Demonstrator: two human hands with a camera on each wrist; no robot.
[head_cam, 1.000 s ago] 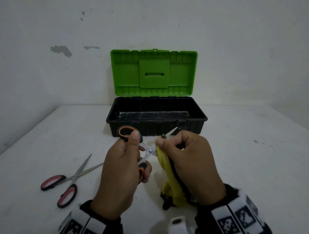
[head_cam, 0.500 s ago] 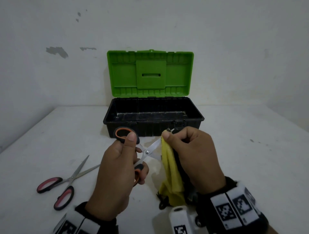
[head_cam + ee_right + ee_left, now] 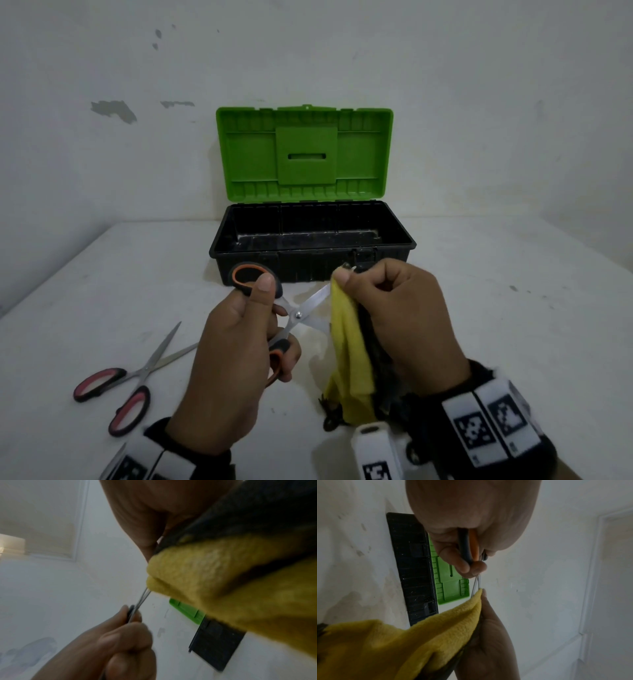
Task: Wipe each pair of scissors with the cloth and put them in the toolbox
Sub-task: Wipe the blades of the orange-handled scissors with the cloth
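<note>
My left hand [image 3: 239,329] grips the orange-and-black handles of a pair of scissors [image 3: 301,310], whose blades stand spread apart and point up to the right. My right hand [image 3: 387,308] pinches the yellow cloth [image 3: 347,346] round the upper blade near its tip; the tip is hidden in the cloth. The cloth hangs down to the table. In the left wrist view the cloth [image 3: 419,639] meets the thin blades [image 3: 476,585]. The black toolbox [image 3: 394,250] with its green lid [image 3: 305,154] raised stands just behind both hands.
A second pair of scissors [image 3: 133,380] with red-and-black handles lies with its blades apart on the white table [image 3: 513,342] at the left front. The wall rises right behind the toolbox. Bare table lies to the right of the hands.
My right hand has slid the cloth outward along the blade toward its tip. The left hand keeps its hold on the handles.
</note>
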